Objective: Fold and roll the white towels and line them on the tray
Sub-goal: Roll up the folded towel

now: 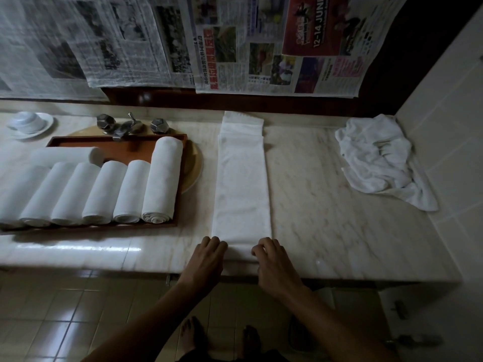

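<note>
Stands on bare feet [193,333] on a tiled floor [65,309], at a pale marble table [313,178], both arms stretched over its near edge. Grasps with the left grip [206,259] the near left corner of a long folded towel [241,184], fingers curled down onto the cloth. Grasps with the right grip [274,262] the near right corner in the same way, fingertips bent over the first small turn of cloth there.

Lies as a narrow flat strip, from the near edge of the table straight to the back, with the far end doubled in several layers.

Just beside the strip, on the left: a brown tray [122,152] with six rolled towels [162,178] side by side, ends to the front, and a seventh roll [65,155] laid across behind them at the left. Under the right side of the tray, a round yellowish plate [194,163], mostly covered. At the far rim of the tray, a metal tap [128,128] with two faceted knobs, the spout reaching over the rim. Far left, a white cup [26,121] upside down on a saucer [44,126].

Well apart on the right, against the tiled wall [444,100]: a crumpled heap of white towels [376,158], one corner spread toward the front. Behind the table, sheets of newspaper [235,43] hanging down.
</note>
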A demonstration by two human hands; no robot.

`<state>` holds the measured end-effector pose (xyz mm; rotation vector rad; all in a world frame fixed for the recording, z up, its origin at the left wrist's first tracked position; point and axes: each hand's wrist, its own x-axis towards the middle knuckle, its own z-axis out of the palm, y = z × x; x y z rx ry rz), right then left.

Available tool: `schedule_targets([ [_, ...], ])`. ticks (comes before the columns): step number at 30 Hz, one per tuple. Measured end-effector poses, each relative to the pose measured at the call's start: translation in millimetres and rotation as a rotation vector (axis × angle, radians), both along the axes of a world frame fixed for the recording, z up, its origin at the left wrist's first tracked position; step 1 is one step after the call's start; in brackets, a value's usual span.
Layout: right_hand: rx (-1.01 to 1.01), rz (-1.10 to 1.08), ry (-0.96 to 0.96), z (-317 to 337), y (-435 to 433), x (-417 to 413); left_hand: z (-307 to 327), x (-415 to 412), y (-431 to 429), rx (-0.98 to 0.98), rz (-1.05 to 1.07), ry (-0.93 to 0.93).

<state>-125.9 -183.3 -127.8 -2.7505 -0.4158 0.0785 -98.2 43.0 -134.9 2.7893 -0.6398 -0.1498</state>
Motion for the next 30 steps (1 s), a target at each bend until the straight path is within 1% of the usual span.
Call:
schedule_targets([
  [6, -0.05, 0.05, 0.016, 1, -6, 8, 8, 9, -1, 0.103, -0.072, -0.058],
  [8, -0.047, 0.051, 0.033, 2, -11, 10, 11, 11, 0, 0.108, -0.083, -0.065],
  [10, -0.003, 0.034, 0.091, 5, -16, 12, 11, 12, 2, 0.084, -0.078, -0.035],
  [12, 0.074, 0.0, 0.179, 7, -22, 13, 10, 10, 5, -0.013, -0.038, 0.013],
  [14, 0.191, -0.081, 0.239, 9, -27, 13, 13, 7, 10, -0.121, 0.022, 0.078],
  [17, 0.401, -0.213, 0.242, 10, -33, 14, 20, 6, 14, -0.283, 0.155, 0.147],
  [20, 0.494, -0.306, 0.261, 11, -35, 17, 26, 12, 17, -0.409, 0.31, 0.269],
  [23, 0.481, -0.334, 0.238, 10, -29, 21, 30, 21, 19, -0.425, 0.401, 0.368],
  [26, 0.386, -0.313, 0.14, 10, -19, 23, 28, 27, 20, -0.489, 0.508, 0.416],
  [28, 0.331, -0.278, 0.091, 9, -12, 25, 27, 26, 17, -0.488, 0.545, 0.374],
  [30, 0.271, -0.242, 0.096, 6, -6, 25, 25, 24, 11, -0.448, 0.528, 0.254],
])
